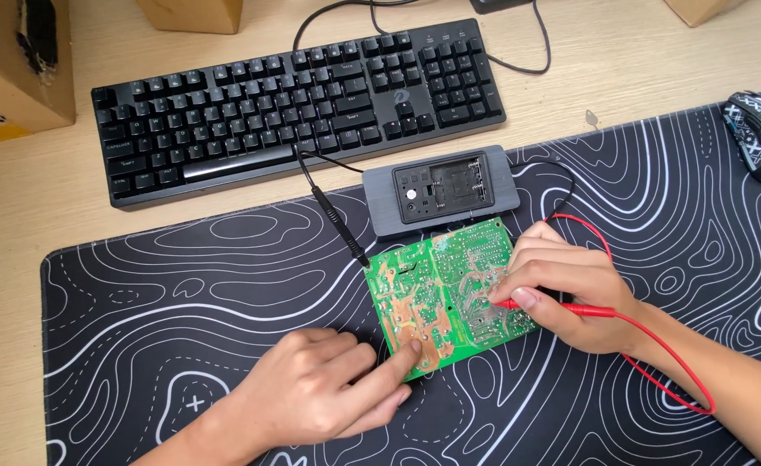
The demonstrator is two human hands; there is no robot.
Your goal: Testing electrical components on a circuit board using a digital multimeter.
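- My board [445, 289] is green.
- My probe [562, 308] is red.
- My mat [182, 285] is black with white wavy lines.
- My keyboard [298, 103] is black.

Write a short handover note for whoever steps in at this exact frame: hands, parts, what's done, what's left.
Left hand: fingertip pressing the near edge of the green circuit board, steadying it on the desk mat.
Right hand: holds the red probe, tip on the board.
Black probe: lies unheld, tip at the board's far-left corner.
Grey meter: behind the board.
Done: red probe placed. Left: black probe probably still needs placing.
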